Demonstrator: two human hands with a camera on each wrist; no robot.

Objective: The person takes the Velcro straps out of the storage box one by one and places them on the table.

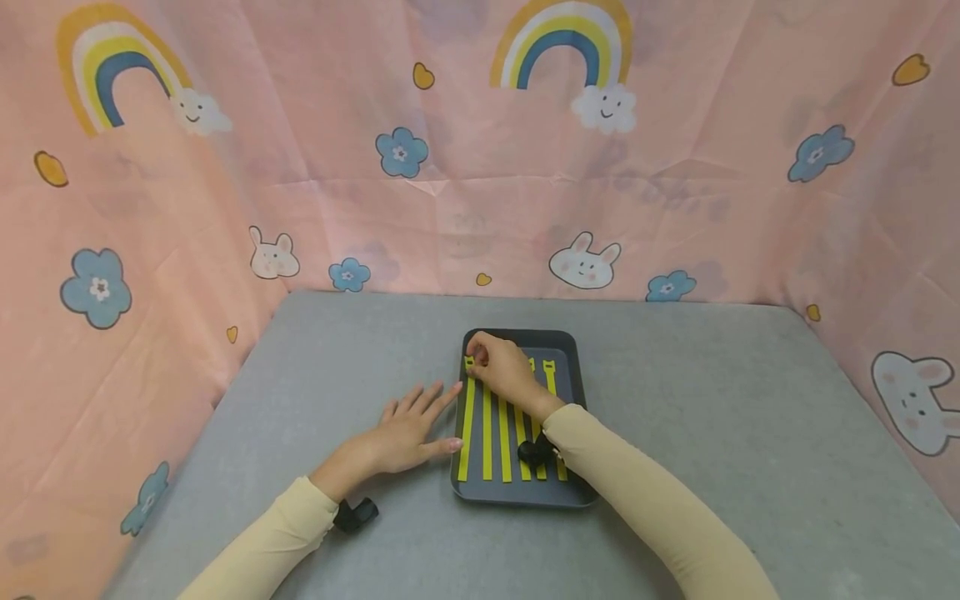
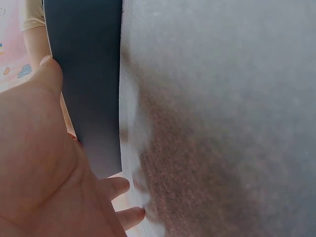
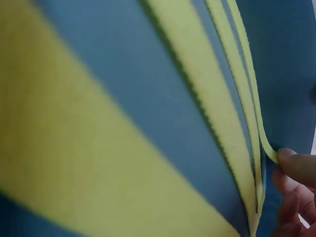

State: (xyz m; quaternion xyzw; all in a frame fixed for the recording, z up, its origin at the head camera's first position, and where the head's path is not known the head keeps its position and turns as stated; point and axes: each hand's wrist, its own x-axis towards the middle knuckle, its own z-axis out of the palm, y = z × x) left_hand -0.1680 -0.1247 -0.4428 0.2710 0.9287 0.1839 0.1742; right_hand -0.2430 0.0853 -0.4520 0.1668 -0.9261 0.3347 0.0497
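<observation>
1. Head view: pink cloth [image 1: 172, 367], printed with rainbows, clouds, rabbits and blue flowers, was hung on the left, along the back and on the right of a grey table [image 1: 712, 400].
2. At the lower left, a cream left sleeve [image 1: 270, 533] was reached across the table, and a black device [image 1: 356, 516] was worn at that wrist.
3. Next, the left hand [image 1: 401, 433] was laid beside the tray with its fingers spread and extended; by the left wrist view, its thumb was rested against the tray's side.
4. Right of that hand, a dark grey tray [image 1: 525, 502] was set lengthwise on the table.
5. Six yellow straps [image 1: 505, 442] were laid inside the tray, side by side, with slotted heads at the far end.
6. Above the far left part of the tray, the right hand [image 1: 506, 367] was held with its fingers curled, and the far end of the leftmost strap [image 1: 466, 433] was pinched between thumb and finger. By the right wrist view, that end was bent toward the fingertips.
7. Farther right, the tray's near right corner was crossed by a cream right sleeve [image 1: 645, 492]; another black device [image 1: 532, 452] was worn at its wrist, over the straps.
</observation>
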